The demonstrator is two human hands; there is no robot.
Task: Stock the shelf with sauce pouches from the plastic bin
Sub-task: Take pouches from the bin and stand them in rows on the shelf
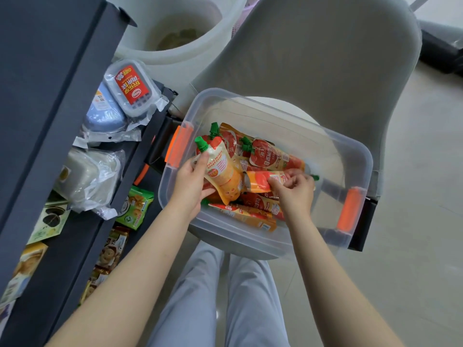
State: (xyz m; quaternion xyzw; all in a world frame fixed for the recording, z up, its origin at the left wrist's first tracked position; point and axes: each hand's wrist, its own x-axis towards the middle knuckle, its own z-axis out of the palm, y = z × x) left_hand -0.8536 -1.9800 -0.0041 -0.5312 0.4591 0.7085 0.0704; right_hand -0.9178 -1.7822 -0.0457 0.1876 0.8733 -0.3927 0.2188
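1. Step in hand: picking from the plastic bin (225, 232); I judge the pick underway and nothing going to the shelf (40, 71) yet.
2. Left hand (190, 181) is holding a pale pouch (220, 169) upright over the bin's left part, fingers wrapping it just below the green cap (201, 142).
3. Right hand (295, 189) is reaching into the bin's middle, fingers pinching an orange pouch (260, 182) that is lying on its side on the pile.
4. More pouches (270, 156) are lying loose in the bin, overlapping, caps mostly pointing left and far.
5. The bin is sitting on a grey chair (325, 58), not a desk, just right of the shelf.
6. Next move, as I judge it: lifting both pouches over the bin's left rim and swinging left to the shelf.
7. Edges: the left orange latch (179, 149) is sticking up on that rim, right in the path; the shelf's dark front lip is lying close beside it.
8. Room: the shelf tiers in view are carrying a red-labelled box (131, 87), wrapped tubs (87, 176) and biscuit packets (135, 206); I cannot tell where a free slot is.
9. Far left, a white bucket (175, 33) is standing beyond the bin, out of the path.
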